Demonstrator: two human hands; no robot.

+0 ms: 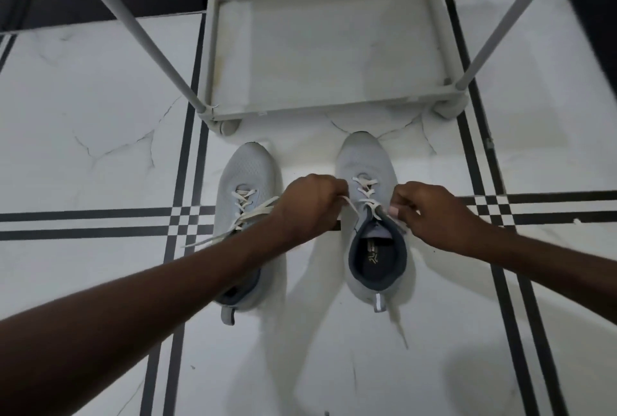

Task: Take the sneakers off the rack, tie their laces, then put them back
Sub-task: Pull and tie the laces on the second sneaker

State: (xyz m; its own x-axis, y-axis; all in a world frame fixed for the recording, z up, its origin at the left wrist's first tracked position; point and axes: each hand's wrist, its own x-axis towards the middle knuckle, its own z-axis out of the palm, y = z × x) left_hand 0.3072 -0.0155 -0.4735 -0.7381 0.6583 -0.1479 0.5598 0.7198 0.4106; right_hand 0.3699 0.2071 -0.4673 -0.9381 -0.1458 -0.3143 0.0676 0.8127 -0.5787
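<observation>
Presently, two grey sneakers stand side by side on the white marble floor (100, 98), toes pointing to 12 o'clock, just short of the rack (320, 48), whose bottom shelf lies directly beyond them. The right sneaker (374, 235) sits at the centre of the frame with its dark collar and insole open to view; its lace (365, 197) is undone above the top eyelets. The left hand (312, 205), closed in a pinch, holds one end of that lace at 9 o'clock of the tongue. The right hand (434, 215), likewise closed, grips the other end at 3 o'clock of the tongue. Both ends run taut outward from the eyelets. The left sneaker (247, 222) stands at 9 o'clock of the right one, well apart from it, partly hidden beneath the left forearm; its lace (233, 222) lies loose, one end trailing across the floor toward 8 o'clock. Black stripes (83, 225) cross the floor beneath both shoes
</observation>
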